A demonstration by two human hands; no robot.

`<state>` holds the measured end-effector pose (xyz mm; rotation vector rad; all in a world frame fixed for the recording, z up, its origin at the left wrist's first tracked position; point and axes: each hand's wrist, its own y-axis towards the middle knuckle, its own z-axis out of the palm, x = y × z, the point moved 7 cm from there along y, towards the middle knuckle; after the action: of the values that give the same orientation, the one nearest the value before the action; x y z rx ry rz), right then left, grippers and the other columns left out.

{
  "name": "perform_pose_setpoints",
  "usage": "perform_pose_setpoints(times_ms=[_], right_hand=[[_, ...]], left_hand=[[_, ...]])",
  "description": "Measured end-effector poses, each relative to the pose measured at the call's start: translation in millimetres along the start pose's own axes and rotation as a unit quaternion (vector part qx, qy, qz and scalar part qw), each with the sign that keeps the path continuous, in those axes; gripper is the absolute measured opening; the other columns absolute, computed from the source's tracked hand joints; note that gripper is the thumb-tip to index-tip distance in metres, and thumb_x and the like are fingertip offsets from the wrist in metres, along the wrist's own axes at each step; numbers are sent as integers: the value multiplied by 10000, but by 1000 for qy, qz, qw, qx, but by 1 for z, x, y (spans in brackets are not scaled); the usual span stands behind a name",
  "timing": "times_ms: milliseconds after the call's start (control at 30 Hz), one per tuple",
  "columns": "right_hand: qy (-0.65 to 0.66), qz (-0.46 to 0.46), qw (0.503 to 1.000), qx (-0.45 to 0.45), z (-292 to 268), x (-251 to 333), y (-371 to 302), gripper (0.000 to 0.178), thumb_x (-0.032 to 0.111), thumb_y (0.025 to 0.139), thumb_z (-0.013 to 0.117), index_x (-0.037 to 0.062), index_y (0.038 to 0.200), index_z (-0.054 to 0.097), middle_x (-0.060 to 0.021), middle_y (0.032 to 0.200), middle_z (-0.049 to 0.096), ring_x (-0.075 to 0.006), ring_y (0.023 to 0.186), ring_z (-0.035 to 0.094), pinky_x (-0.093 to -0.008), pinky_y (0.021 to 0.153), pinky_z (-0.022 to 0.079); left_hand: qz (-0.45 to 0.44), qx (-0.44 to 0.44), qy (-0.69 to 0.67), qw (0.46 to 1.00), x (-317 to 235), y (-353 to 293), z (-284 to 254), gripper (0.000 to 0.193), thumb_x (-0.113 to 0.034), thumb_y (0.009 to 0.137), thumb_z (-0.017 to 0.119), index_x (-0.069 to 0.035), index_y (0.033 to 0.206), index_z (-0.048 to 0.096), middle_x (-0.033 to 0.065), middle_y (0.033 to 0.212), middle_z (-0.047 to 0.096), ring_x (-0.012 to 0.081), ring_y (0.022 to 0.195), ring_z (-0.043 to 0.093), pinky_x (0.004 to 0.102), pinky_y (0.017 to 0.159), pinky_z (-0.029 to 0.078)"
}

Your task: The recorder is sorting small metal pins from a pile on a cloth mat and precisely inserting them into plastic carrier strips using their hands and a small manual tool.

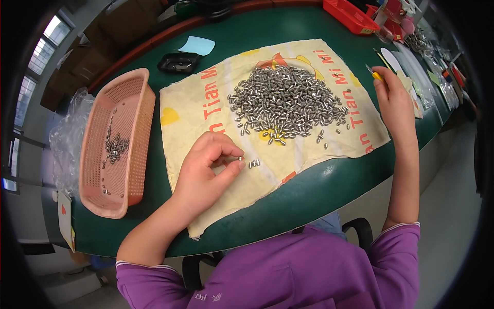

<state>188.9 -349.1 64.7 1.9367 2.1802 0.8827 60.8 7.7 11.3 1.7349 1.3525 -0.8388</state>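
My left hand rests on a pale yellow printed cloth, pinching one small silver metal piece between thumb and forefinger. Two more such pieces lie just to its right. A large heap of the same metal pieces sits in the middle of the cloth. My right hand is at the cloth's right edge, holding a thin yellow-handled tool that pokes out above the fingers.
A pink plastic basket with a few metal pieces stands to the left on the green table. A clear plastic bag lies beyond it. A black object, a blue paper and a red tray sit at the back.
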Motion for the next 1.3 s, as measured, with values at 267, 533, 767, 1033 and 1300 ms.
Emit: perform_pose_setpoints(times_ms=[267,533,767,1033,1300], right_hand=[[-128,24,990,48,18,-96,-22,247,118,959,642,72,1196,690,-152,1062,643,-364,982,657,-451,875,535],[258,-145,934,200,27,111,-50,164,91,875,721,35,1025,754,-131,929,722,-319,890,695,-404,801,562],[293,-304,859,290,67,182,-95,148,127,851,746,38,969,748,-132,870,699,-339,866,685,-447,779,553],[351,-254,860,271,74,179,-97,108,141,851,732,35,874,723,-132,814,664,-336,821,674,-452,738,553],[329,-279,866,254,75,178,-101,114,99,803,792,72,874,707,-74,829,669,-283,801,672,-400,703,544]], left_hand=[[6,59,116,991,4,-2,16,203,1,811,795,-33,1000,729,73,1071,578,198,1017,589,297,801,532],[37,25,110,993,3,-2,17,197,-51,787,803,-35,967,722,74,951,598,258,915,580,364,776,506],[75,-1,128,989,-3,0,22,210,-53,765,814,-43,942,702,85,962,598,271,894,581,372,750,505],[51,-1,119,992,-1,-1,19,206,-57,773,808,-33,945,698,87,974,604,278,910,581,372,763,502],[28,5,111,993,0,0,22,159,-41,767,811,-43,885,703,77,954,606,274,918,581,371,772,496]])
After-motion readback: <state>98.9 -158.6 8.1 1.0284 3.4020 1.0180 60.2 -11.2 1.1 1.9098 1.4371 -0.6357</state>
